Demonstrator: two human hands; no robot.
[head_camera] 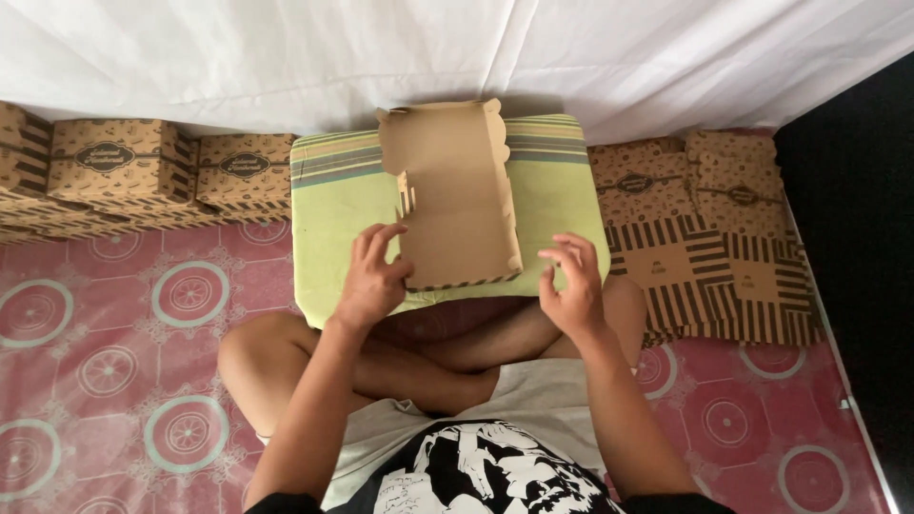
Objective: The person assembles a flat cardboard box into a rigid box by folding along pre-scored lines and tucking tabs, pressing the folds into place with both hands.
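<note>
The left hand (pixel 371 281) pinches the side of a half-folded brown cardboard box (pixel 455 195) lying on a green striped cushion (pixel 552 205); the right hand (pixel 571 286) hovers just beside, fingers loosely curled, holding nothing.

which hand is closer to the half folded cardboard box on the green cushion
Left. The left hand touches the near left corner of the cardboard box, its fingers on the side wall. The right hand hovers open just off the box's right edge, apart from it.
</note>
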